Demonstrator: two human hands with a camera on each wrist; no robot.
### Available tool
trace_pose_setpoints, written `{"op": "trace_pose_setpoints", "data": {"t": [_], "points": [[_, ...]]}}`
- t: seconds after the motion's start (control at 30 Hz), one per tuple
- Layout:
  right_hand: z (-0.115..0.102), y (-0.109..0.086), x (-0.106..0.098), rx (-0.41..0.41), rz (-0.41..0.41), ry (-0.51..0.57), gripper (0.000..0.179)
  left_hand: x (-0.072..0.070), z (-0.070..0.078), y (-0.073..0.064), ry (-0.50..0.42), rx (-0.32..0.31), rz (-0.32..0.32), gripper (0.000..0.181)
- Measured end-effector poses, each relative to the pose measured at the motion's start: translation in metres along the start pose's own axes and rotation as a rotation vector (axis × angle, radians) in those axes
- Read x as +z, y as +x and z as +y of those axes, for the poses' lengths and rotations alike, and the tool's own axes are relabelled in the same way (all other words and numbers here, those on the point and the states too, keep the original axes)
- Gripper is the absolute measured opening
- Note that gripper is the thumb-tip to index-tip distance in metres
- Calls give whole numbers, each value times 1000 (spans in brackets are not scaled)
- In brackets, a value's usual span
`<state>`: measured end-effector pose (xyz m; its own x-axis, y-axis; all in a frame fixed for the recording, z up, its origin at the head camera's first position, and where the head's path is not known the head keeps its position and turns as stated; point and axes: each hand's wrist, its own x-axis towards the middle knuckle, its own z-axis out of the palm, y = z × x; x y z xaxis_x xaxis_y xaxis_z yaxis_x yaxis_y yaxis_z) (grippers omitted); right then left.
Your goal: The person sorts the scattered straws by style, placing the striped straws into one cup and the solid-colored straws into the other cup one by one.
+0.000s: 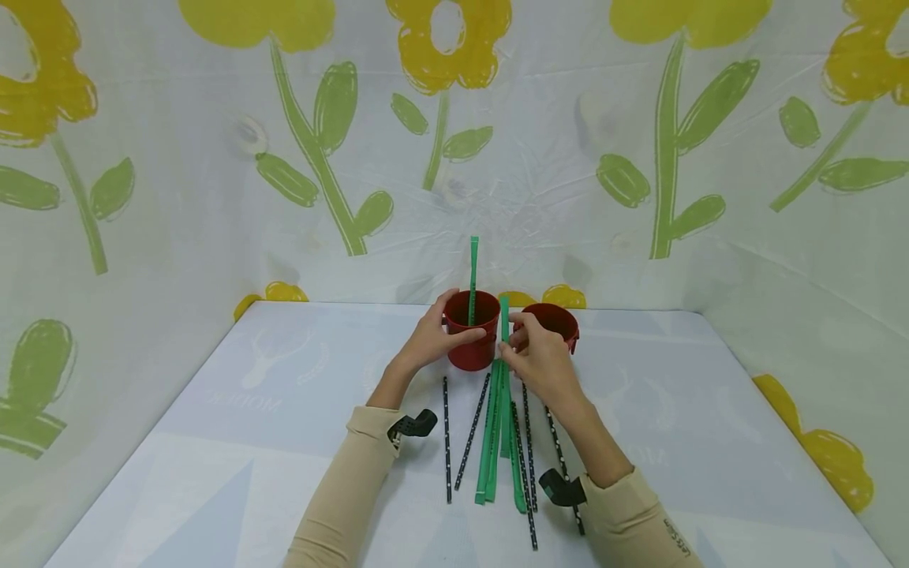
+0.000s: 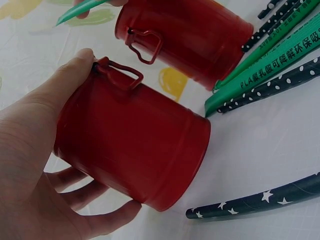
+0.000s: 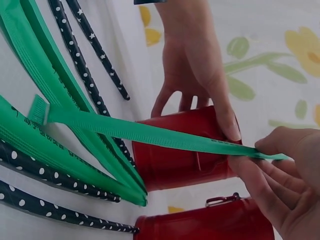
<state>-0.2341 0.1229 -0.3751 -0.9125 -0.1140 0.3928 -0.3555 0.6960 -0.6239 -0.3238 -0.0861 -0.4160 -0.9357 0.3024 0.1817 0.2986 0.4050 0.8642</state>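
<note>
My left hand [image 1: 435,338] grips a small red metal bucket [image 1: 470,356], thumb on the near side, fingers around the far side. The bucket stands upright, and a green paper-wrapped straw [image 1: 473,264] rises from it. In the right wrist view, another green wrapped straw [image 3: 150,134] is pinched near one end between thumb and fingers of my right hand [image 3: 287,182]; its other end reaches down over the straws on the table. A second red bucket [image 2: 185,40] stands just right of the first, partly hidden by my right hand in the head view.
Several green wrapped straws [image 1: 488,442] and black patterned straws [image 1: 447,442] lie on the white table [image 1: 284,442] in front of the buckets, between my forearms. A flower-printed curtain [image 1: 540,158] encloses the back and sides.
</note>
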Motion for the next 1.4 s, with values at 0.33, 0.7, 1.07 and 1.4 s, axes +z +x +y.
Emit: {"op": "trace_pose_setpoints", "data": {"t": [0.33, 0.7, 1.07, 1.4], "points": [[0, 2, -3, -46, 58, 0, 45, -1, -1, 0, 2, 7, -5, 96], [3, 6, -3, -74, 99, 26, 42, 0, -2, 0, -3, 0, -1, 97], [-1, 24, -16, -148, 195, 128, 40, 1, -2, 1, 4, -8, 1, 95], [-22, 47, -41, -212, 235, 81, 40, 1, -2, 2, -2, 0, 4, 99]]}}
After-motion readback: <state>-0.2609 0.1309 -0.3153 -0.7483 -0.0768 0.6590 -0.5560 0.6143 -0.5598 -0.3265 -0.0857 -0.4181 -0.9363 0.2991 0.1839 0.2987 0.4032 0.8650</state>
